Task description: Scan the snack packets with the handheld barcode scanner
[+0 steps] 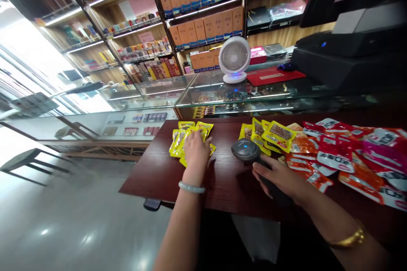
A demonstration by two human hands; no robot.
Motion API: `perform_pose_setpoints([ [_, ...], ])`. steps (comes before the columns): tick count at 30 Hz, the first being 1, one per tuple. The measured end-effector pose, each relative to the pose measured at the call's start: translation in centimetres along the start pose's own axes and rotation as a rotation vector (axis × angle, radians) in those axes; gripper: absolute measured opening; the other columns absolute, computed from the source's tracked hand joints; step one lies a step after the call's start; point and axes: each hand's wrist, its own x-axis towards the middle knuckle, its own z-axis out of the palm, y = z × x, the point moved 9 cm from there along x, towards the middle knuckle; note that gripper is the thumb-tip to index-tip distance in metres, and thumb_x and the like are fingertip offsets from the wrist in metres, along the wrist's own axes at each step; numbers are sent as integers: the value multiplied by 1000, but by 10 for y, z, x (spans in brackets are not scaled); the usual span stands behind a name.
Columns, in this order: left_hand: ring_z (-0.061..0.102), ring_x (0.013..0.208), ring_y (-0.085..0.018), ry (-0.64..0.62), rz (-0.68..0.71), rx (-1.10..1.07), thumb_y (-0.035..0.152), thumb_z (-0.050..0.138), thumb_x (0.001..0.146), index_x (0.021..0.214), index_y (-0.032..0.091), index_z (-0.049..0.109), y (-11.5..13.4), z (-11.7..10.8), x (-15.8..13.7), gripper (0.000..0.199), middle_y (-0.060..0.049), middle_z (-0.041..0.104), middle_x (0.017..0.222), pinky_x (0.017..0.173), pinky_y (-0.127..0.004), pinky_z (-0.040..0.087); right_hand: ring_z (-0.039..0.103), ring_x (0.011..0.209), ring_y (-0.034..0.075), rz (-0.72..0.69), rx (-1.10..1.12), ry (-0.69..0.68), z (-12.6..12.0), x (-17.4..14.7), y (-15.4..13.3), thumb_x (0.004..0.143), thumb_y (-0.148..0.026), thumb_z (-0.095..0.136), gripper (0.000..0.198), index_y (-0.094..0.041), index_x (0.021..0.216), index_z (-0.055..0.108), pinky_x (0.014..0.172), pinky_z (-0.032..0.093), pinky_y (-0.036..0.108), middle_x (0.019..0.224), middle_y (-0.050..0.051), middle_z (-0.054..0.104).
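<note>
My left hand (196, 147) rests over a loose pile of yellow snack packets (178, 140) at the left end of the dark red table. Its fingers are spread, touching the packets rather than wrapped round one. In my right hand (280, 173) is a black barcode scanner (245, 149), gripped by its handle, with the head pointing forward and left. A small blue light shows on top of it. Just beyond the scanner lies a second group of yellow packets (279, 135), some with dark brown food showing. Red, orange and pink snack bags (337, 152) are heaped to their right.
Behind the table (149, 173) stands a glass display counter (203, 87) bearing a white fan (234, 59) and a red mat (275, 76). A monitor and black machine (343, 57) stand at the right. Stocked shelves line the wall; a stool (22, 159) is at far left.
</note>
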Motion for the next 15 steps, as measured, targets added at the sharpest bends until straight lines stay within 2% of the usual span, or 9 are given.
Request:
perform_pose_setpoints([
  [2, 43, 128, -33, 53, -121, 124, 49, 53, 86, 132, 15, 52, -37, -13, 2, 57, -17, 54, 135, 106, -46, 31, 49, 38, 7, -11, 4, -28, 15, 8, -2, 81, -63, 61, 44, -21, 84, 48, 35, 39, 19, 63, -7, 53],
  [4, 42, 128, -36, 16, -203, 185, 55, 53, 84, 131, 15, 53, -65, -15, 2, 62, -18, 52, 137, 103, -48, 34, 49, 39, 6, -18, 14, -55, 28, 14, -2, 83, -60, 60, 42, -20, 88, 50, 37, 39, 19, 64, -7, 53],
  [6, 44, 124, -36, -42, -228, 203, 56, 54, 82, 123, 17, 58, -81, -10, 1, 57, -17, 57, 131, 99, -47, 36, 51, 42, 7, -19, 37, -74, 39, 19, 0, 83, -57, 62, 41, -20, 95, 52, 40, 40, 19, 67, -6, 54],
  [11, 55, 112, -30, -59, -204, 149, 47, 50, 87, 107, 21, 63, -91, -10, 0, 35, -13, 66, 114, 91, -41, 41, 53, 46, 8, 13, 99, -89, 52, 18, 14, 82, -50, 69, 48, -21, 115, 50, 42, 40, 19, 68, -6, 55],
  [15, 65, 86, -25, -194, -237, -49, 41, 46, 89, 103, 23, 60, -87, 3, -6, 26, -9, 70, 94, 71, -33, 45, 47, 42, 6, 34, 199, -84, 56, 7, 22, 81, -51, 70, 42, -20, 103, 51, 38, 36, 18, 68, -6, 53],
])
